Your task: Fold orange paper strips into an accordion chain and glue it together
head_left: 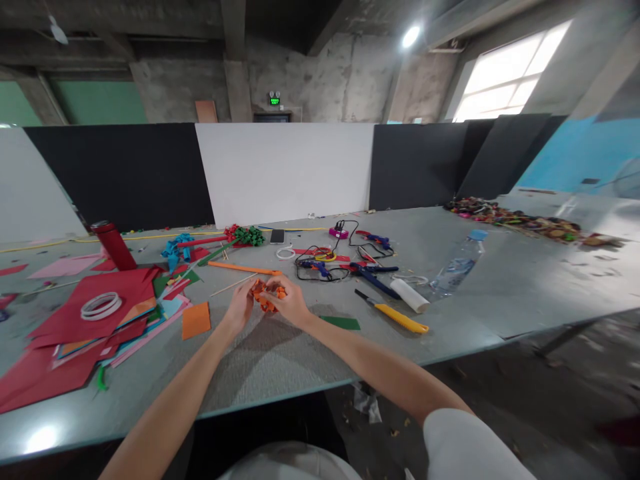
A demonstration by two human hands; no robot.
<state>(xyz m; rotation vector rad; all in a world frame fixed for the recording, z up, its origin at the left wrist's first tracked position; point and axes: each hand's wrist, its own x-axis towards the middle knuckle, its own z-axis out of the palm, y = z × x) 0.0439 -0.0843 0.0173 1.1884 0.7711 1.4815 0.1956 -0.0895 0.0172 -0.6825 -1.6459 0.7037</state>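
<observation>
My left hand and my right hand meet over the middle of the table, both closed on an orange paper flower with curled petals. Just behind them lies an orange paper-wrapped stick, its right end close to my fingers. A thin wooden stick rests beside it. To the left of my hands is an orange paper square; to the right, a green paper piece. Farther back are a green paper flower and a blue paper flower.
Red paper sheets with white tape rolls spread at left, near a red thermos. At right lie a yellow utility knife, a white roll, blue glue guns with cords, and a water bottle.
</observation>
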